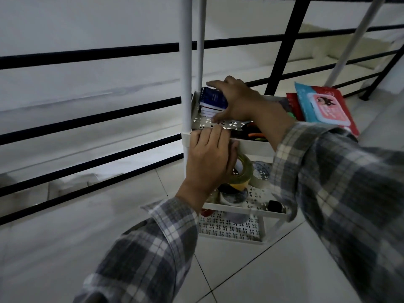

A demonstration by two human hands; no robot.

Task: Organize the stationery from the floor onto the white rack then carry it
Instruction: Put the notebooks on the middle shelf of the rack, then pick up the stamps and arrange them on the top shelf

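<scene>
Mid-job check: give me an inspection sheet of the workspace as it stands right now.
Surface: white tiled floor, bare near the rack.
Job's things: white rack with tiers; stack of spiral notepads on the top tier; tape rolls on the middle tier.
Clutter: wipes packet and red packet at the top tier's far end.
Grips: right hand spread over the notepads; left hand on the top tier's front edge.
Cables: nothing seen.
Surroundings: black railing behind; white poles rising from the rack.
</scene>
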